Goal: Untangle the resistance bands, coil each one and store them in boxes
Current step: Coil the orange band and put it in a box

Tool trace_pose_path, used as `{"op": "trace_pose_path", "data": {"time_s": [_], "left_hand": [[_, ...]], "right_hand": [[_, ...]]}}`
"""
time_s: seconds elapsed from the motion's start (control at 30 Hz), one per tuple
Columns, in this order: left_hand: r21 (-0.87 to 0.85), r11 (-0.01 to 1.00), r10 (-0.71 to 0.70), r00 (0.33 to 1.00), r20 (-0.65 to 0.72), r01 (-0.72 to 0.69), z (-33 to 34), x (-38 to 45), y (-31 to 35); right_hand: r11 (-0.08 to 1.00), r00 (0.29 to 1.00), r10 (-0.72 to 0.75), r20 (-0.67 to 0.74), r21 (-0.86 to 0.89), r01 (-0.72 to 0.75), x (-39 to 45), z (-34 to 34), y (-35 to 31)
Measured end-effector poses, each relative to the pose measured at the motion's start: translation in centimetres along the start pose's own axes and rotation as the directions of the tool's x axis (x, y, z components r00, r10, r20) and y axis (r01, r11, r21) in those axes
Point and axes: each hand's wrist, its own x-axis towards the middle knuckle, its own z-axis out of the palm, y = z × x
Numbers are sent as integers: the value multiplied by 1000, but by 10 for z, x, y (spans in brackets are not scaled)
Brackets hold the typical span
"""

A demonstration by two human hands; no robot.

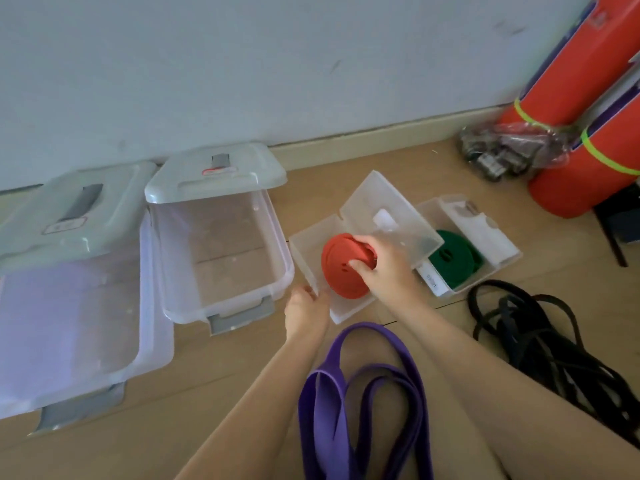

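Wooden floor [398, 157] runs up to a pale wall, and everything sits on it. Head view: the right hand [384, 268] grips a coiled red band [337, 268], fingers curled round its edge, and holds it on edge inside a small frosted box [304, 247] whose lid [391, 209] stands open behind. The tight grip probably keeps the coil from springing loose as it goes in. The left hand [306, 308] pinches the box's near corner, apparently to steady it against the push. Just right, a second small box [502, 258] already holds a coiled green band [453, 258]. A purple band [346, 393] lies loose between the forearms, and a black band tangle [540, 337] sits to the right, both not yet coiled. Two large clear bins [221, 251] wait at left, lids propped at their far ends.
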Motion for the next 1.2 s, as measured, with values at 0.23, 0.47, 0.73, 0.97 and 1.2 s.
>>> {"op": "trace_pose_path", "data": {"time_s": [0.23,0.47,0.73,0.97,1.2], "left_hand": [[20,997,76,996,-54,-75,5,16,-7],[0,992,124,992,-39,-124,1,14,-13],[-116,990,76,996,-54,-82,6,0,-16],[563,573,699,713,41,-595,2,-15,-20],[646,564,552,816,170,-516,10,35,18]], "right_hand": [[993,990,111,83,-61,-106,10,40,10],[987,967,84,240,-156,-47,17,33,12],[982,946,67,318,-186,-7,22,33,15],[966,952,-19,305,-241,96,20,30,24],[968,943,-123,310,-173,183,14,29,32]]}}
